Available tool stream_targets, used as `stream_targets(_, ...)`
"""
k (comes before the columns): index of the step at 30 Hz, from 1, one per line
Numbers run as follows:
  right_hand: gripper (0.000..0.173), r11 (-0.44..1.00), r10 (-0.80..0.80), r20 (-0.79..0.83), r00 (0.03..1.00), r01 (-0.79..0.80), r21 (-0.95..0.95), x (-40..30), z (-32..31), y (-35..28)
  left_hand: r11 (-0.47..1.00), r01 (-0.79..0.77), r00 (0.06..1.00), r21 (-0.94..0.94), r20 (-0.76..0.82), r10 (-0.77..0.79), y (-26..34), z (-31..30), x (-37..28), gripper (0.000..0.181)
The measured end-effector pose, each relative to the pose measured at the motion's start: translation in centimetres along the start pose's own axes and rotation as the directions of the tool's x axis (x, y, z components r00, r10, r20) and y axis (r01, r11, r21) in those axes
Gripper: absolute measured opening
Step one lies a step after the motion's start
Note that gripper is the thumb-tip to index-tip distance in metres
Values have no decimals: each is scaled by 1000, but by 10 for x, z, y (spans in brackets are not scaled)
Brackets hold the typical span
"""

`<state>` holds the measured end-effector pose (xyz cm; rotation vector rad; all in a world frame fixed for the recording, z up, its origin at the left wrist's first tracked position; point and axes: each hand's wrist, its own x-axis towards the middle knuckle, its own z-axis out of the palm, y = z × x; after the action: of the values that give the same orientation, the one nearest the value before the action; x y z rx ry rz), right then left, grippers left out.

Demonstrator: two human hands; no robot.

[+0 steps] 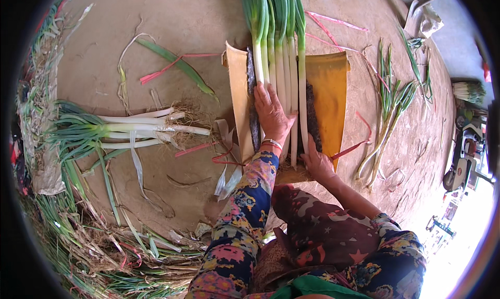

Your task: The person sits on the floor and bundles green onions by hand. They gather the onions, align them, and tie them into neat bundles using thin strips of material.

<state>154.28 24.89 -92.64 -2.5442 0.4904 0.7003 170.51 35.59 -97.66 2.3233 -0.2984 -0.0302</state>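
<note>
Several long green onions [279, 57] lie side by side in a yellow, open-ended trough [329, 100] with dark padding along its inner sides. Their white root ends point towards me, and the green leaves run out past the far end. My left hand [274, 113] lies palm down across the white stalks on the left, its thumb spread to the right. Lower down, my right hand [319, 160] pinches the root end of the rightmost green onion [302, 96], which lies slightly apart from the others. My fingers hide parts of the stalks.
To the left lies a bunch of green onions [133, 129] with roots on. Leaf and root waste [129, 256] is heaped along the lower left. Thin green onions [381, 131] lie at right. Pink plastic tape [324, 29] is strewn over the floor [175, 14]. Far right stands a scooter [463, 164].
</note>
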Motion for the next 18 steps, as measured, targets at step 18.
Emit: stream_targets(18,30,569,-790,-317,526,821,-56,99,-57,-253,995,90,994,33,-64,-88,-4,-1,-10,105)
